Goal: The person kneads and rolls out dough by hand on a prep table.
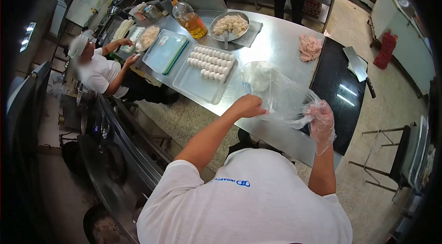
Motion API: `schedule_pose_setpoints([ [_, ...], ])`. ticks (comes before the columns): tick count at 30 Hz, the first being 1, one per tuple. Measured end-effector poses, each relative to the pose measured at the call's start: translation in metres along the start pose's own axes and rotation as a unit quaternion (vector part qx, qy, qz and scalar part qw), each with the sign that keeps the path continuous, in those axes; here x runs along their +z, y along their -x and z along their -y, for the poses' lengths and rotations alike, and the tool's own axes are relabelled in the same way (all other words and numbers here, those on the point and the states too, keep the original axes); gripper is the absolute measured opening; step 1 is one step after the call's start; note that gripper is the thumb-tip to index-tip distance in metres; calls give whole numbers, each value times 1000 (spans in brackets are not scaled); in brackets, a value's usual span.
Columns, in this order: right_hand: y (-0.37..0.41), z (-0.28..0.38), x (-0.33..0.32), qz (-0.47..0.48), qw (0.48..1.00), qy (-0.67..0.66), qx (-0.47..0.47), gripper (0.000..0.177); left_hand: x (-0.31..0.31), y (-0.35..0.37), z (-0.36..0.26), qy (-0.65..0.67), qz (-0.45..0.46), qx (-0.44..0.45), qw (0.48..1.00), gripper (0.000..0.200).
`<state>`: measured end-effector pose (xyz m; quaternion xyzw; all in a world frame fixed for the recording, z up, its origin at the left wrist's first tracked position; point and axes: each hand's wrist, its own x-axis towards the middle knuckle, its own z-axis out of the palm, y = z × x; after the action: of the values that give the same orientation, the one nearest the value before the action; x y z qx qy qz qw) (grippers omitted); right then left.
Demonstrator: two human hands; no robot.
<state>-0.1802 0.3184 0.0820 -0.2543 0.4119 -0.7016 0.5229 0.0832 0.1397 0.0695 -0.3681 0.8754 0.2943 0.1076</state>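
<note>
A clear plastic bag is stretched between my two hands above the near edge of the steel table. My left hand is closed in a pinch on the bag's left side. My right hand, covered by thin clear plastic down to the wrist, is closed on the bag's right side. Behind the bag, a whitish bundle in plastic rests on the table; what it contains is hard to make out. To the left lie rows of white eggs on a tray, on top of a clear plastic lid or tray.
A cleaver and a knife lie on the black board at right. A pink cloth, a bowl of pale food, an oil bottle and stacked lids stand farther back. A co-worker handles food at left.
</note>
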Motion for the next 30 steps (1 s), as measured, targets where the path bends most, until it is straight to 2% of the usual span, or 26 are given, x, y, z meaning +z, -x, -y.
schedule_pose_setpoints([
  [3, -6, 9, -30, 10, 992, 127, -18, 16, -15, 2, 8, 196, -169, -11, 966, 35],
  [5, -2, 24, -44, 0, 972, 227, -65, 17, -34, -1, 23, 227, -283, 19, 931, 24],
  [6, 2, 43, -50, -27, 882, 463, -86, 21, -47, 0, 29, 233, -337, 37, 912, 17],
  [7, 5, 52, -50, -60, 834, 541, -92, 21, -63, 3, 31, 237, -388, 53, 889, 12],
  [8, 7, 58, -49, -93, 779, 613, -97, 21, -79, 8, 26, 341, -380, 60, 858, 10],
  [9, 8, 61, -51, -127, 716, 679, -102, 21, -95, 13, 18, 440, -368, 67, 816, 9],
  [10, 6, 64, -61, -128, 744, 655, -13, 22, -106, 18, 8, 503, -356, 56, 786, 13],
  [13, -10, 62, -69, -146, 598, 787, -27, 24, -118, 25, -9, 538, -317, 87, 776, 23],
  [14, -9, 65, -68, -180, 661, 727, -48, 24, -113, 24, -3, 520, -287, 75, 801, 32],
  [15, -11, 71, -51, -178, 666, 711, -140, 22, -115, 31, -7, 415, -303, 86, 854, 33],
  [17, -17, 79, -19, -169, 658, 661, -319, 19, -118, 50, -25, 190, -318, 104, 923, 34],
  [20, -11, 87, 68, -129, 824, 464, -298, 17, -107, 62, -19, 97, -254, 176, 946, 38],
  [22, -15, 80, 84, -41, 831, 472, -291, 19, -100, 75, -21, 48, -225, 209, 951, 41],
  [24, -19, 78, 98, 43, 825, 482, -291, 23, -97, 81, -15, -92, -229, 216, 945, 35],
  [25, -20, 75, 104, 38, 841, 464, -274, 23, -96, 82, -12, -162, -230, 218, 935, 32],
  [26, -20, 72, 108, 34, 857, 447, -254, 23, -94, 79, -6, -207, -260, 191, 924, 22],
  [29, -24, 64, 127, 20, 880, 420, -221, 23, -109, 78, -4, -100, -381, 212, 895, 19],
  [30, -28, 63, 131, 12, 883, 417, -214, 24, -111, 70, -1, -43, -406, 256, 876, 26],
])
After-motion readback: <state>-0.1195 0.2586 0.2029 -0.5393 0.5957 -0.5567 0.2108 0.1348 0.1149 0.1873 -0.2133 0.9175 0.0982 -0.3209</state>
